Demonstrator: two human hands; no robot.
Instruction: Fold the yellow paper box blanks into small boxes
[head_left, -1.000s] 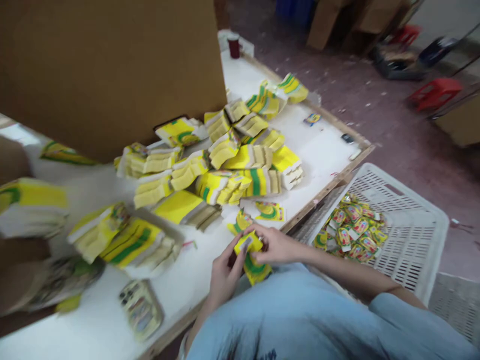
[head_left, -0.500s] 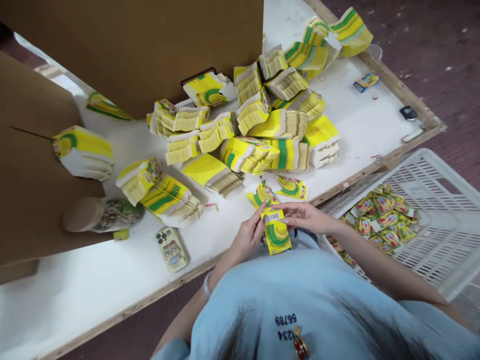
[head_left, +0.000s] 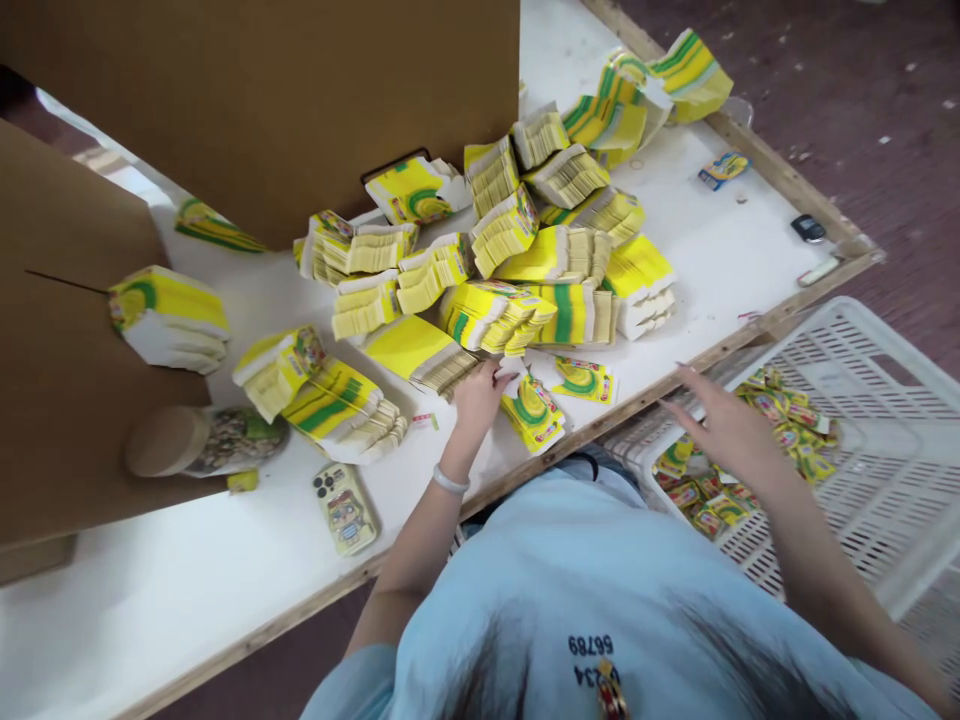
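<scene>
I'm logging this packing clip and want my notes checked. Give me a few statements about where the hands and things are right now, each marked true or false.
1. The left hand reaches to the stacks of yellow flat cartons on the white table. True.
2. The right hand holds a folded carton. False: it is open and holds nothing, over the white plastic basket.
3. The basket holds small folded packets. True.
4. A phone lies on the table to the left of the left arm. True.
5. The phone lies in the basket. False: it is on the table near its front edge.
</scene>
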